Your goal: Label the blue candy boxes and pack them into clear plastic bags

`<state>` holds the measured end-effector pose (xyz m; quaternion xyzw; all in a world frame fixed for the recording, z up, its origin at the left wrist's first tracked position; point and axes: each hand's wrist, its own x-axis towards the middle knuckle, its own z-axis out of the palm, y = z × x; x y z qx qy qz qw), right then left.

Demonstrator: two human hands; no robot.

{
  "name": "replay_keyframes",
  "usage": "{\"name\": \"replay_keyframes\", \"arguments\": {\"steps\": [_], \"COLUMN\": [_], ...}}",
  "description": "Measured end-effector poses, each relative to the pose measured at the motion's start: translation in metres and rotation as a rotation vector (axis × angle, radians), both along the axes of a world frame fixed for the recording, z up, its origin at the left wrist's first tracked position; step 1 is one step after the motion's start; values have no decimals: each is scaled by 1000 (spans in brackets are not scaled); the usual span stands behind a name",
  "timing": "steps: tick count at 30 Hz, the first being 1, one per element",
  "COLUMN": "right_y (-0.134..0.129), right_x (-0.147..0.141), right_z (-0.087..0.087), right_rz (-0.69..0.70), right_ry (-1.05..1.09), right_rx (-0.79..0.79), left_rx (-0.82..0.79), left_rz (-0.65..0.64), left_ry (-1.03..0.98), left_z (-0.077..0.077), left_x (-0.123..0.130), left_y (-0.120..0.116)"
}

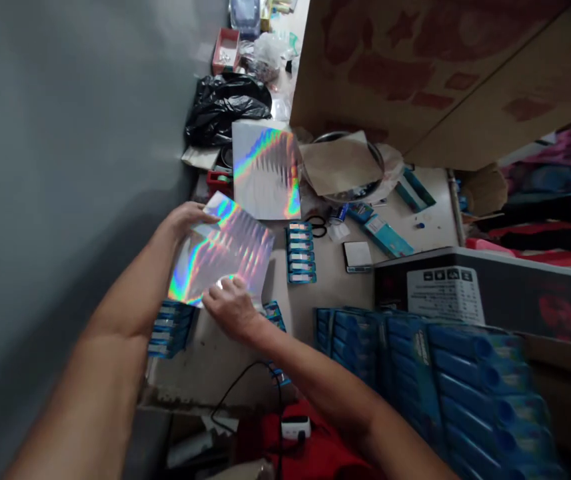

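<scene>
A shiny holographic sheet with rows of slanted ridges is held tilted above the table. My left hand grips its upper left edge, thumb on top and the other fingers hidden behind it. At the lower edge, my right hand is closed with curled fingers on the sheet's surface. A second holographic sheet lies flat just beyond. Packs of blue tubes sit partly under the held sheet, and another row of blue-and-white pieces lies to its right.
Black-handled scissors, a small square device and a round metal bowl with cardboard on it are on the table. Bundled blue tubes stack at the right front. A grey wall bounds the left; a large carton the back right.
</scene>
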<state>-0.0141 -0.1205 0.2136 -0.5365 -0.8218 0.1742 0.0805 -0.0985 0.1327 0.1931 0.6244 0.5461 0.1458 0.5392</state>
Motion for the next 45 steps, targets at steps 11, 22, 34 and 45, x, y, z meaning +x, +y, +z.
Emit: {"name": "replay_keyframes", "arguments": {"steps": [11, 22, 34, 45], "right_y": [-105, -82, -120, -174], "right_x": [105, 46, -4, 56], "right_z": [-39, -17, -29, -20], "right_rz": [-984, -520, -155, -359], "right_ry": [1004, 1216, 1548, 844], "right_rx": [-190, -334, -714, -292], "left_rx": [-340, -131, 770, 384], "left_rz": [428, 587, 554, -153], "left_ry": [-319, -252, 469, 179], "left_z": [7, 80, 68, 7], "left_x": [-118, -171, -178, -94], "left_y": [-276, -394, -415, -388]}}
